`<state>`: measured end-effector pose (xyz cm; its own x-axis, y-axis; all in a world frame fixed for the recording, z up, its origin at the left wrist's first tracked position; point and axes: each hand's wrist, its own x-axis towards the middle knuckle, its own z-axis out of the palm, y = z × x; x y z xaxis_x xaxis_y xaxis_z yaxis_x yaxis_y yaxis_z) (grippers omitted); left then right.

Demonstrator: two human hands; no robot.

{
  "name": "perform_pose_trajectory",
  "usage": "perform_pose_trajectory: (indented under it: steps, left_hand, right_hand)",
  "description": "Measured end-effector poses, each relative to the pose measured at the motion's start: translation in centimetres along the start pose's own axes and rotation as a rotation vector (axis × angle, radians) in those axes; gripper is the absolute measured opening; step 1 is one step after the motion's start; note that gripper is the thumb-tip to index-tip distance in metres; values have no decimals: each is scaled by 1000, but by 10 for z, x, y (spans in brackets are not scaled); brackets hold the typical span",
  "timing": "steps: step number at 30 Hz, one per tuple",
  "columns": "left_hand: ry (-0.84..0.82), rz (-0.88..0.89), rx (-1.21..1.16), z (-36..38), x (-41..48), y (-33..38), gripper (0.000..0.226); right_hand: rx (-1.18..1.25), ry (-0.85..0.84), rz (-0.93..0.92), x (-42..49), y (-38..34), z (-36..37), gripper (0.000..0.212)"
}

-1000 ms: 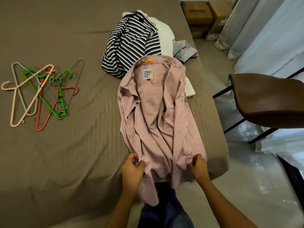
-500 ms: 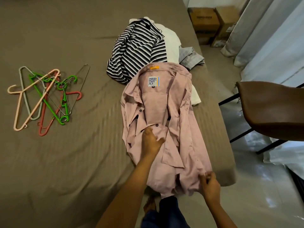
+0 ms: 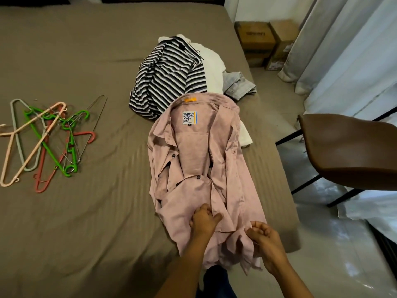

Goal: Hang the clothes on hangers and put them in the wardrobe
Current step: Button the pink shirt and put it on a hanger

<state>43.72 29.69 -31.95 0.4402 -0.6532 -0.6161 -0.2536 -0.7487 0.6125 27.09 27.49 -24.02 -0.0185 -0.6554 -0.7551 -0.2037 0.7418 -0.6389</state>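
Pale pink button-up shirt [image 3: 202, 168] spread open along the right edge of the brown-sheeted bed [image 3: 86, 211], hem at the near edge. Left hand [image 3: 204, 220] fingers curled, gripping the front panel; right hand [image 3: 264, 235] fingers narrowly curled, pinching the hem. Coloured plastic and wire hangers [image 3: 43, 134] heaped by the left edge.

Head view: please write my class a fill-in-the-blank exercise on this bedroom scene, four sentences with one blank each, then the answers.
1. The pink shirt lies spread out on the ____.
2. The hangers lie in a heap to the ____ of the shirt.
3. The top just beyond the shirt's collar is patterned with black and white ____.
4. The seat of the chair on the right is ____ in colour.

Answers: bed; left; stripes; brown.
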Motion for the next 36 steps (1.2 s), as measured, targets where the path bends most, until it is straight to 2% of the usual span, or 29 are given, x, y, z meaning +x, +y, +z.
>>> perform_pose_trajectory:
  steps: [2,5,8,10,14,16,17,19,21,22,24,25,28,32,36]
  left_hand:
    - [17,45,-20,-3,-3,8,18]
    - [148,135,-78,-16,-14,14,39]
    - [137,194,-64,-30,-41,16,38]
    - [67,201,-62,-37,-64,13,37]
    - [-144,133,-178,-52,-115,2,31]
    - [-202,142,-291,-39,-136,14,30]
    - [-216,91,-222,-45,-137,21,39]
    - [145,-13,-217,-29,-141,38,53]
    - [-293,-52,-492,-51,-163,9,39]
    - [-206,-64,-532,-59,-166,3,35]
    - [-48,-213,-680,-53,-156,-6,29]
    - [-18,-217,-691,-58,-152,-14,28]
    - [-123,-226,-749,-56,-153,4,19]
    - [-75,-138,-730,-64,-155,1,18]
    - [-75,-43,-680,-72,-161,8,26]
  right_hand:
    - [8,43,-37,0,-5,5,5]
    - [28,71,-123,-1,-7,9,7]
    - [13,20,-179,-1,-8,10,10]
    - [-5,-35,-122,-3,-9,11,13]
    - [149,-201,192,-21,-12,18,24]
    - [189,-237,220,-32,-10,20,25]
    - [199,-242,213,-35,-8,22,28]
    - [202,-245,203,-44,-4,25,28]
    - [175,-256,205,-54,-1,29,24]
    - [154,-270,204,-59,-1,30,22]
    - [106,-324,195,-69,-2,33,20]
    - [80,-345,183,-72,-2,34,17]
    - [55,-322,144,-79,-2,35,13]
    - [2,-227,83,-83,-4,34,8]
    - [-28,-217,2,-90,-8,33,9]
